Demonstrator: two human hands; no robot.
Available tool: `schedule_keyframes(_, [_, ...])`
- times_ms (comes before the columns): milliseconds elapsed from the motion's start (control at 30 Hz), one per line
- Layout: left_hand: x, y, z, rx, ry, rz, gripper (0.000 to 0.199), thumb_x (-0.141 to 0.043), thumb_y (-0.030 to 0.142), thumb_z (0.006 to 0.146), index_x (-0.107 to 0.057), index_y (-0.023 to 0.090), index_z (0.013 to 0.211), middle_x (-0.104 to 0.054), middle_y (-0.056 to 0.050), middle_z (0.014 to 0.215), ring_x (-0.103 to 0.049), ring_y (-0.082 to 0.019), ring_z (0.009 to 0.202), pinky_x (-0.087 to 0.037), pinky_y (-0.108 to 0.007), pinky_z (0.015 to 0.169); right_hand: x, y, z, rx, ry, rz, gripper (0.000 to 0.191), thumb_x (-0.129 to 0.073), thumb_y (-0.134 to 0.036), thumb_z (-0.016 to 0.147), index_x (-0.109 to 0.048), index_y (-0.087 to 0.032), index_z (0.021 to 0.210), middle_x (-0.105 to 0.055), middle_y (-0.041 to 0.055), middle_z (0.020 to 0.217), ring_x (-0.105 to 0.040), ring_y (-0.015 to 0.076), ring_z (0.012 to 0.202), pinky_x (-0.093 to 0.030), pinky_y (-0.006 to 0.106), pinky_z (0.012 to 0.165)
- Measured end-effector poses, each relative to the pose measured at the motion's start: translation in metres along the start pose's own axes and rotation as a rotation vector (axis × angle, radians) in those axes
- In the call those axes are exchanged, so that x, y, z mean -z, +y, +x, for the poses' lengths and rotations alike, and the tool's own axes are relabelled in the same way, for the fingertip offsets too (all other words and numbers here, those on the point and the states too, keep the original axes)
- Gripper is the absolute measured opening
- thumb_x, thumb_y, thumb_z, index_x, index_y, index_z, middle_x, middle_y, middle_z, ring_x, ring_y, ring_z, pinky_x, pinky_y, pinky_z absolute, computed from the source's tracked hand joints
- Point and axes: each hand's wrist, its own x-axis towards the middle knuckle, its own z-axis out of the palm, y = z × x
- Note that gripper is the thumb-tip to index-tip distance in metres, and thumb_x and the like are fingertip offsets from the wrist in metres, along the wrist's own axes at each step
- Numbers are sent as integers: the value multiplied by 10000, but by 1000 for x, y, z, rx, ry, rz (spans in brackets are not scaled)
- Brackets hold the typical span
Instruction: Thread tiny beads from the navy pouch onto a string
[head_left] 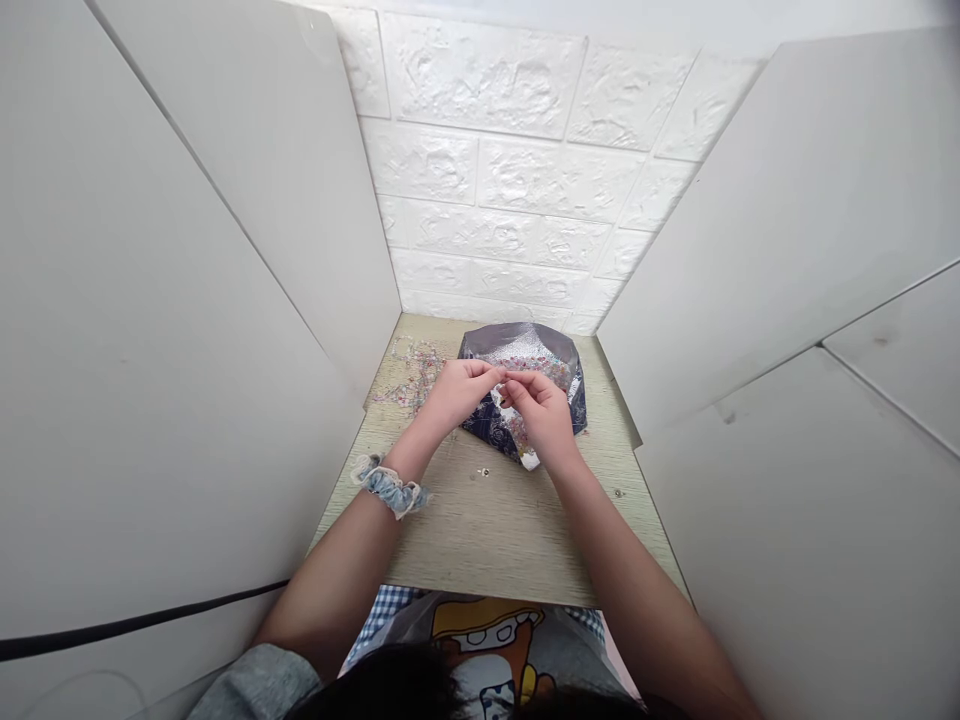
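Above a dark blue patterned bag (491, 428) with a silvery lining, my left hand (463, 388) and my right hand (541, 408) meet at their fingertips. The bag lies open and holds many small colourful beads (551, 370). My left thumb and forefinger are pinched, seemingly on a thin thread that is hardly visible. My right fingers are closed in a pinch too, touching the left ones; what lies between them is too small to make out. Left of the bag, strings of tiny coloured beads (409, 375) are spread on the wooden tabletop (495, 540).
A few tiny shiny bits (484, 472) lie on the tabletop in front of the bag, and another small piece (619, 493) near the right edge. Pale panels (247, 150) (750, 250) flank the table; a white brick-patterned wall (510, 170) stands behind it. A scrunchie (391, 488) circles my left wrist.
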Motion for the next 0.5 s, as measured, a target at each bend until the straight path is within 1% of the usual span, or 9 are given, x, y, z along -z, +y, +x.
schedule_keyframes(167, [0,-2,1,-30,26,-38,277,-525,386,698,-655,143,733,-648,-25,730,-540,-118,714,-388,-210,653,2,2,2,-132,-15,292,168,-628,-296,667,-598,-190,794,-591,-29,643,-521,77,555,-441,250,617])
schedule_keyframes(267, [1,-1,-1,-33,7,-44,316,-532,409,694,-671,149,806,-664,-35,804,-558,-139,781,-398,-223,702,2,1,2,-159,-1,353,189,-648,-300,645,-599,-188,789,-587,-32,637,-513,71,552,-448,243,623])
schedule_keyframes(367, [1,0,-2,-46,-7,-51,312,-530,402,695,-675,147,799,-665,-33,779,-559,-137,753,-398,-224,688,1,-1,2,-169,-1,361,202,-661,-302,631,-601,-185,784,-584,-33,632,-509,68,550,-452,238,621])
schedule_keyframes(500, [1,2,-3,-32,11,0,302,-534,406,677,-664,137,715,-639,-22,672,-518,-111,632,-368,-215,588,0,-1,2,-180,7,357,212,-669,-314,615,-592,-187,765,-582,-32,626,-509,71,546,-456,241,616])
